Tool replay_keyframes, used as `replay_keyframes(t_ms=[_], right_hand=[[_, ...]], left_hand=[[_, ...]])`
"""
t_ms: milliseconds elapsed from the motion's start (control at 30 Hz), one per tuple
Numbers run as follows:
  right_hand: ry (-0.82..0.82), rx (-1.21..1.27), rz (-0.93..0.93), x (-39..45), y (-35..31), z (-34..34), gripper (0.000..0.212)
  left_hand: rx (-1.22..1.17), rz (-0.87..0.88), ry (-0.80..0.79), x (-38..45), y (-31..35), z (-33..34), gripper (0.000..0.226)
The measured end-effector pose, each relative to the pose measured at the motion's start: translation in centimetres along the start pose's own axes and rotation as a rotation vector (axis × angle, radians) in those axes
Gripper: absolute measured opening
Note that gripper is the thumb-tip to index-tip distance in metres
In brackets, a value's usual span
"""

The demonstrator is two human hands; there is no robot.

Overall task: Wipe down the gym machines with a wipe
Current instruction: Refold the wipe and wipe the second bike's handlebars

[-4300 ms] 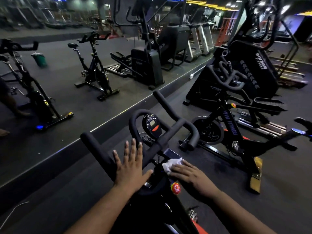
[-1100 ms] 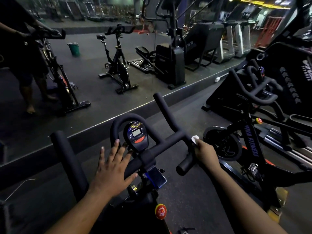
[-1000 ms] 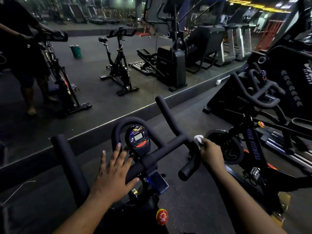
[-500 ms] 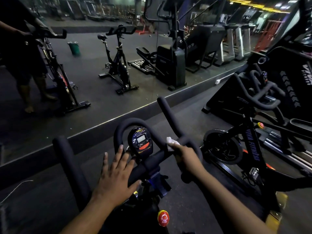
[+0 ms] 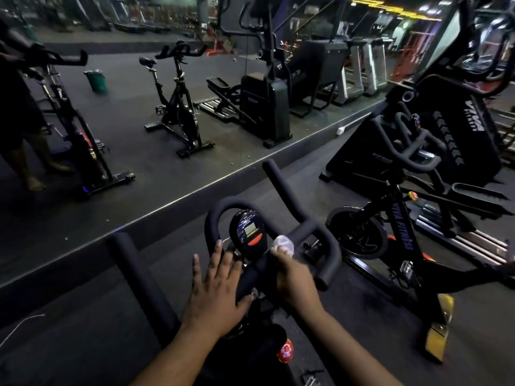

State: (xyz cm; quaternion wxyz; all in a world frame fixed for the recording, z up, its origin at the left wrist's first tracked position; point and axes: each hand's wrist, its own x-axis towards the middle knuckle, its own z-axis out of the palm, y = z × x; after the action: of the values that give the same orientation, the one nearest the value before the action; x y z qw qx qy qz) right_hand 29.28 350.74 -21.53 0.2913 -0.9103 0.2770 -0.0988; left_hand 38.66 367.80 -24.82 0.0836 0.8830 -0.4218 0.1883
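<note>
We have our right hand (image 5: 292,277) curled around the white wipe (image 5: 283,243), pressing it against the padded handlebar (image 5: 312,232) of the spin bike just right of the round display console (image 5: 249,232), while our left hand (image 5: 220,285) lies flat with fingers spread on the bar's centre, holding nothing. The wipe sits so close to the console that a careless stroke could drag it damp across the small screen or its red button. The wipe is bunched small, so it could slip free on the curved foam
</note>
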Motion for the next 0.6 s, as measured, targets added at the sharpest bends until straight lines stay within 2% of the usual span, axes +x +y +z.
replay_keyframes(t_ms=[167, 233, 300, 333, 400, 467, 533, 600], right_hand=[[-0.062, 0.131, -0.065, -2.8, -1.5, -2.4, 0.04], [0.081, 0.186, -0.066, -1.4, -0.7, -4.1, 0.039], [0.282, 0.191, 0.036, 0.9, 0.4, -5.4, 0.036], [0.332, 0.157, 0.088, 1.8, 0.5, -5.5, 0.038], [0.239, 0.078, 0.134, 2.6, 0.2, -4.2, 0.043], [0.105, 0.129, 0.158, 1.7, -1.0, -1.6, 0.043], [0.108, 0.215, 0.138, -0.7, -2.2, 0.7, 0.039], [0.123, 0.212, 0.055, -3.0, -2.7, 1.5, 0.045]], left_hand=[[-0.049, -0.002, -0.011, -0.1, 0.0, -0.2, 0.082], [-0.056, 0.003, -0.034, -0.2, -0.2, -0.4, 0.084], [-0.064, 0.004, -0.051, -0.2, -0.1, -0.7, 0.084], [-0.071, 0.003, -0.046, -0.2, -0.1, -0.9, 0.084], [-0.084, 0.004, -0.033, -0.2, -0.1, -0.9, 0.085], [-0.094, 0.008, -0.014, -0.3, -0.2, -0.7, 0.087], [-0.087, 0.017, -0.009, -0.3, -0.3, -0.7, 0.088], [-0.074, 0.013, -0.016, -0.2, -0.5, -0.6, 0.089]])
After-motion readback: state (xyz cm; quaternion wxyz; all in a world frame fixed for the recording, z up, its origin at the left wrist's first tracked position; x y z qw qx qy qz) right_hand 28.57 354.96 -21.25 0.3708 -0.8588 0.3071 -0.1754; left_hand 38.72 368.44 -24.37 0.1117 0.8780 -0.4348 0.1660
